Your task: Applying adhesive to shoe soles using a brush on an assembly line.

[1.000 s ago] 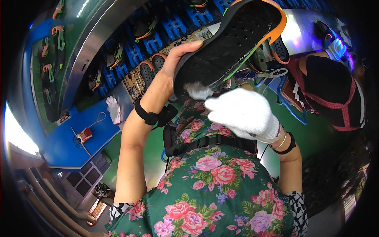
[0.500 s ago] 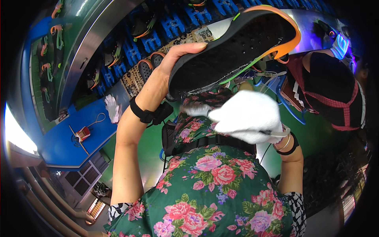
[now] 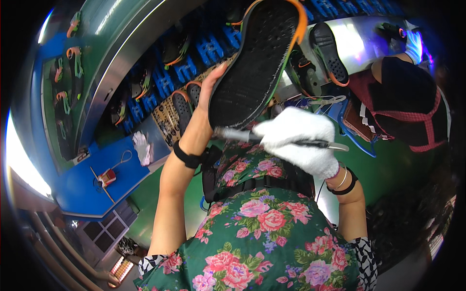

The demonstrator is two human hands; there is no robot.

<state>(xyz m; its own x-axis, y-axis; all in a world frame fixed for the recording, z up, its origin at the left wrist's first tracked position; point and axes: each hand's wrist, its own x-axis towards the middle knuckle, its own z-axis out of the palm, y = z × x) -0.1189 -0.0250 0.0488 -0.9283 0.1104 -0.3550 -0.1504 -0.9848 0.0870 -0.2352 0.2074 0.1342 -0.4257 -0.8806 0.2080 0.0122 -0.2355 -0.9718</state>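
Observation:
My bare left hand is closed round the left edge of a black clog with orange and green trim, held up and tilted. Its dark broad face is toward me, and a thin whitish line runs along the right edge. In a white glove, my right hand grips a brush with a pale, blurred front part. The brush tip lies at the clog's lower end; whether it touches is unclear. The fingers of my left hand behind the clog are hidden.
Further clogs stand on the metal surface beyond and among blue racks. A blue table at left carries a white glove and a small red tool. A co-worker sits at right, gloved hand under violet light.
The clog has turned more upright and shifted left, its lower end now beside the brush. My right hand has moved slightly left, showing more of the brush. Clogs behind have come into sight.

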